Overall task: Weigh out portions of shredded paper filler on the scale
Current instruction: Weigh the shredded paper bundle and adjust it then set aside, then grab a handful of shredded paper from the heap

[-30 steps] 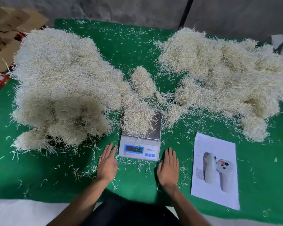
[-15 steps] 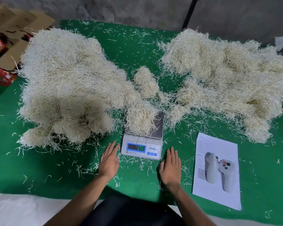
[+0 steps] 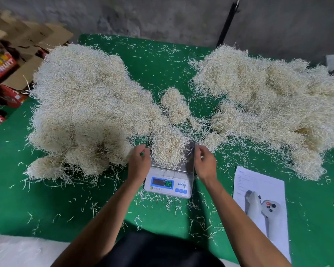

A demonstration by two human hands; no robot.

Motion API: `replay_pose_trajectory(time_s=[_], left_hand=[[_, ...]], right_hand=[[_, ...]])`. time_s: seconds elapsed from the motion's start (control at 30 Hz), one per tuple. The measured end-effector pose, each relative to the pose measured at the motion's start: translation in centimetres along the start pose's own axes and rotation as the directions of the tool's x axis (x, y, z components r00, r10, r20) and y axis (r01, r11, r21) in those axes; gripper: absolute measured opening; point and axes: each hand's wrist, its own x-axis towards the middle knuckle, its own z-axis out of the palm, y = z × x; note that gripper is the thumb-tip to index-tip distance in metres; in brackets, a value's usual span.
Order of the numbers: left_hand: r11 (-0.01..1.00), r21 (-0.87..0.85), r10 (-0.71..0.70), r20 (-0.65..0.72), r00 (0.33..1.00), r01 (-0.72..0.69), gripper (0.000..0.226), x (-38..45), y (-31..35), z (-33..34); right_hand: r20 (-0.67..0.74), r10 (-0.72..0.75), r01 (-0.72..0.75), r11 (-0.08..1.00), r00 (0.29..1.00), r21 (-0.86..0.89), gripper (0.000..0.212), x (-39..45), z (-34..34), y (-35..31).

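A small white digital scale [image 3: 169,185] with a lit display stands on the green table near the front centre. A clump of pale shredded paper filler [image 3: 167,147] sits on its metal platform. My left hand [image 3: 139,162] hovers at the left side of that clump, fingers loosely curled and holding nothing. My right hand [image 3: 204,162] is at the platform's right edge, fingers likewise loosely curled. A large pile of filler [image 3: 87,108] lies to the left, and another large pile [image 3: 268,105] lies to the right. A small separate clump [image 3: 174,105] rests behind the scale.
A printed sheet of paper [image 3: 262,207] lies flat at the front right. Loose shreds are scattered over the green table cover [image 3: 56,205]. Cardboard boxes [image 3: 8,62] are stacked off the table's left side. A black pole [image 3: 228,22] stands against the grey back wall.
Both hands have lifted from the table in front of the scale and moved forward to either side of the clump on the platform. Their fingers have gone from flat to loosely curled.
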Motion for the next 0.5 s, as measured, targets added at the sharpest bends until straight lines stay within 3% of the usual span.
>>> replay_pose_trajectory(time_s=[0.07, 0.13, 0.2, 0.27, 0.37, 0.4, 0.5], left_hand=[[0.992, -0.097, -0.075, 0.006, 0.997, 0.075, 0.031, 1.4, 2.2, 0.7], [0.956, -0.148, -0.237, 0.119, 0.964, 0.254, 0.039, 2.3, 3.5, 1.4], [0.906, -0.188, -0.323, 0.274, 0.906, 0.380, 0.041, 2.8, 4.6, 2.4], [0.770, -0.329, -0.412, 0.397, 0.820, 0.546, 0.040, 3.1, 4.6, 3.4], [0.428, -0.549, -0.518, 0.502, 0.692, 0.718, 0.033, 3.7, 4.3, 3.2], [0.373, -0.580, -0.543, 0.496, 0.678, 0.724, 0.032, 3.9, 4.5, 2.8], [0.491, -0.594, -0.561, 0.344, 0.753, 0.637, 0.035, 4.6, 5.6, 2.0]], right_hand=[[0.049, -0.002, -0.003, 0.995, 0.999, 0.099, 0.016, 1.5, 0.7, -2.4], [0.143, -0.007, -0.011, 0.992, 0.990, 0.123, 0.049, 2.6, 1.8, -4.1], [0.278, 0.038, -0.045, 0.999, 0.960, 0.022, 0.073, 2.9, 3.2, -5.6], [0.376, 0.101, -0.073, 0.993, 0.921, -0.088, 0.084, 2.6, 4.6, -6.0], [0.339, 0.161, -0.162, 0.986, 0.927, -0.027, 0.087, 2.8, 5.9, -6.5], [0.313, 0.141, -0.147, 0.989, 0.939, -0.002, 0.084, 3.2, 6.0, -6.9], [0.225, -0.007, 0.014, 1.000, 0.974, -0.028, 0.084, 4.6, 5.3, -9.6]])
